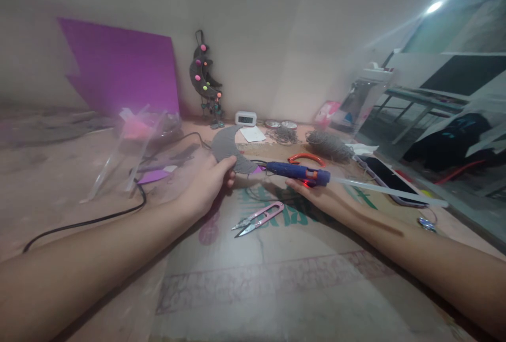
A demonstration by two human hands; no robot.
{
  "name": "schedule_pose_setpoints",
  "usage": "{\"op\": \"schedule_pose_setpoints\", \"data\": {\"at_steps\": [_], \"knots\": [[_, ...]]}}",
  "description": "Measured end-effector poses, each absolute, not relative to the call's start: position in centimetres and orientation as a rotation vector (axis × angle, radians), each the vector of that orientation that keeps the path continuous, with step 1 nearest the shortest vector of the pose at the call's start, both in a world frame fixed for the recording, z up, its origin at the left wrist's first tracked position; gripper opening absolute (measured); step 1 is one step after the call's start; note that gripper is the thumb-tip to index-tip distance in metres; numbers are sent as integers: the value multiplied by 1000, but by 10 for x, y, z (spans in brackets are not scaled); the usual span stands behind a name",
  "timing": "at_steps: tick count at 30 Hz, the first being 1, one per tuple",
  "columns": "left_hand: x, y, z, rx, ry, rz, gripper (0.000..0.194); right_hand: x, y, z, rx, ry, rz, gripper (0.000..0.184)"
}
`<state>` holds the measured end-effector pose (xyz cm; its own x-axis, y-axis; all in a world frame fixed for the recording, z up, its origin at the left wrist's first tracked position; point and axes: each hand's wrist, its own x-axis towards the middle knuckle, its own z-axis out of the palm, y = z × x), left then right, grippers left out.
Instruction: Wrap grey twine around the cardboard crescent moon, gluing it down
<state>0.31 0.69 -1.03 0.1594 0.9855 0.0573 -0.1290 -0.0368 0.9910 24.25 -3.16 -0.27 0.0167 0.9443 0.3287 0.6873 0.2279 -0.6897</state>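
Note:
My left hand (pixel 215 178) pinches a grey crescent moon (pixel 226 144) that looks wrapped in yarn. A bit of purple (pixel 258 170) shows at the moon's lower tip. In my right hand (pixel 312 192) is a blue hot glue gun (pixel 290 168), its nozzle pointing left toward that tip. A long clear glue stick (pixel 387 189) sticks out of the gun's back end, and a small red light glows under its body. Whether nozzle and moon touch I cannot tell. Below and between my hands lie pink thread snips (pixel 259 220), blades to the left.
Grey yarn (pixel 328 144), orange-handled pliers (pixel 306 158) and a phone (pixel 389 178) lie to the right. At the back stand a small digital clock (pixel 245 118) and purple sheet (pixel 126 68); a decorated moon (pixel 203 76) hangs there. A black cord (pixel 90 221) crosses the left side.

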Motion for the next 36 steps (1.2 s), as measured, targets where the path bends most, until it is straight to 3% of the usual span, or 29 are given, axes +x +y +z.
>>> {"op": "schedule_pose_setpoints", "data": {"at_steps": [4,12,36], "knots": [[3,6,-9,1227,980,1177,19,238,-34,5,-1618,-1821,384,29],[4,7,-10,1205,979,1193,19,245,-31,4,-1686,-1807,469,45],[0,6,-11,1156,890,1206,24,248,-25,4,-1597,-1863,572,47]]}}
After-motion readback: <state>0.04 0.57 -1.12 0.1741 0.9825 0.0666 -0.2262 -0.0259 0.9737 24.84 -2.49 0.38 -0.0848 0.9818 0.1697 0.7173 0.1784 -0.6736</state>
